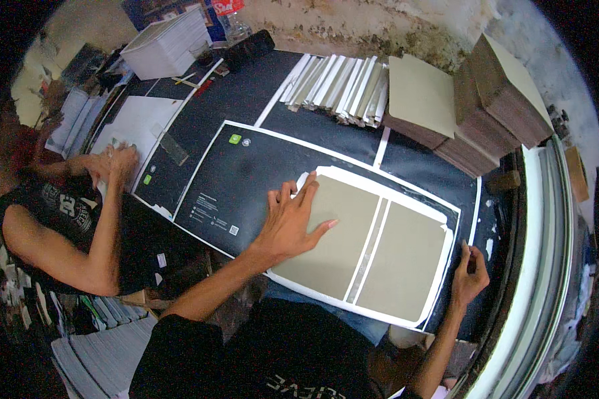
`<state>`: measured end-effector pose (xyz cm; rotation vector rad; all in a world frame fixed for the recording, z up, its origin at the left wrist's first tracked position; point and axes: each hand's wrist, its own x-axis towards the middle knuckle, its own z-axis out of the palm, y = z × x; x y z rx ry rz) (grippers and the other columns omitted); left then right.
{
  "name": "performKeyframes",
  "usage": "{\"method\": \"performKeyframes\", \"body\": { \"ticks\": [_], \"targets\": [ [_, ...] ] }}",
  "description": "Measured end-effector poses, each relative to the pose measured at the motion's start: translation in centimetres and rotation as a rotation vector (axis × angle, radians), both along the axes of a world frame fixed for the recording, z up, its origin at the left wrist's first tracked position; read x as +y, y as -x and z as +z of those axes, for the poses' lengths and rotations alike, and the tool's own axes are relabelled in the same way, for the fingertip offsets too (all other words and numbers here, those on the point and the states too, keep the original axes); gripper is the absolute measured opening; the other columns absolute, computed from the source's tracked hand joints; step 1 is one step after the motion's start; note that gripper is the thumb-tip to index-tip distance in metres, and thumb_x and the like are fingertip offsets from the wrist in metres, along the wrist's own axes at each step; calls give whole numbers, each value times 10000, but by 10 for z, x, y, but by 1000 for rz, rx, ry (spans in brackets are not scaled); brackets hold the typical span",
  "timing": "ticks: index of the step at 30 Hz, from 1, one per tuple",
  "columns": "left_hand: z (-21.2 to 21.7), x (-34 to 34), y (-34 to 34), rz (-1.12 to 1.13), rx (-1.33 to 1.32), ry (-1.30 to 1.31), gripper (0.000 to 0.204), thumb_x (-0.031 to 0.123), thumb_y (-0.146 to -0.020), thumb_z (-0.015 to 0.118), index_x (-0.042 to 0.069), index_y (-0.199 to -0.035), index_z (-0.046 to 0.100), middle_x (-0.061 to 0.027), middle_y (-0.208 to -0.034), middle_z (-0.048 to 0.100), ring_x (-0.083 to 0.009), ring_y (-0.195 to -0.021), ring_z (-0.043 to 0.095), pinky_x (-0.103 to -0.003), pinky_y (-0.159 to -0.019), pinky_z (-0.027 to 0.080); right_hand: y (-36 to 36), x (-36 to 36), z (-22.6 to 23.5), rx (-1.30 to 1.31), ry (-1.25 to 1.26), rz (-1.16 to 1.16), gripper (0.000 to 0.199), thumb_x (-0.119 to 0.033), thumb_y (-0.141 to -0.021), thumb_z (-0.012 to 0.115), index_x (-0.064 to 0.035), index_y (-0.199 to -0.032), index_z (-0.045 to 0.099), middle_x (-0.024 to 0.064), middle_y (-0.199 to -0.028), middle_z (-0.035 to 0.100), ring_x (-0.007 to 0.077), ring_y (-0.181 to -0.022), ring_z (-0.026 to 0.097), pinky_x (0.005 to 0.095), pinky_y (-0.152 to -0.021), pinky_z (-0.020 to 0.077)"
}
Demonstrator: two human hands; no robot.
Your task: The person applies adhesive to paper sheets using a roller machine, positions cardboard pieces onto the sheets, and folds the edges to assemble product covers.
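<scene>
In front of me lies a book-cover piece: two grey boards [406, 263] with a narrow strip [369, 249] between them, on a white sheet [323, 171] whose margin shows around them. My left hand [287, 223] is spread over the left board, fingertips at its far left corner and thumb stretched out on the grey surface. Just beyond the cover's right edge, my right hand [470, 276] is closed in a pinch, fingertips pointing away from me. Whatever it pinches, if anything, is too small to make out. Beneath the cover is a black printed sheet [259, 166] with a white border.
Stacked grey boards [422, 100] and taller board piles [506, 90] stand at the far right. Several white-and-grey strips [343, 86] lie beside them. At the left a co-worker's hands [116, 163] rest over a white sheet [136, 120]. A paper stack [166, 43] stands behind.
</scene>
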<state>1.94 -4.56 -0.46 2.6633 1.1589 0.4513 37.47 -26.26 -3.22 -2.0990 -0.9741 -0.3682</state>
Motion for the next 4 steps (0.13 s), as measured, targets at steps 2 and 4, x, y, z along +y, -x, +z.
{"method": "performKeyframes", "body": {
  "ticks": [2, 4],
  "targets": [
    [3, -2, -6, 19, 55, 17, 1008, 564, -889, 711, -27, -1576, 269, -157, -1311, 598, -338, -1179, 431, -537, -1004, 312, -3, -2, -3, -1, 3, 6, 93, -82, -958, 734, -7, -1006, 762, 25, -793, 720, 60, -674, 583, 226, -585, 462],
    [2, 2, -4, -19, 126, 82, 1102, 592, -901, 687, -22, -1614, 113, -152, -1507, 464, -353, -1247, 418, -554, -995, 325, -9, -4, -6, -98, 0, 23, 85, -92, -966, 728, -36, -1010, 773, 55, -790, 717, 73, -666, 589, 233, -602, 489]
  ]
}}
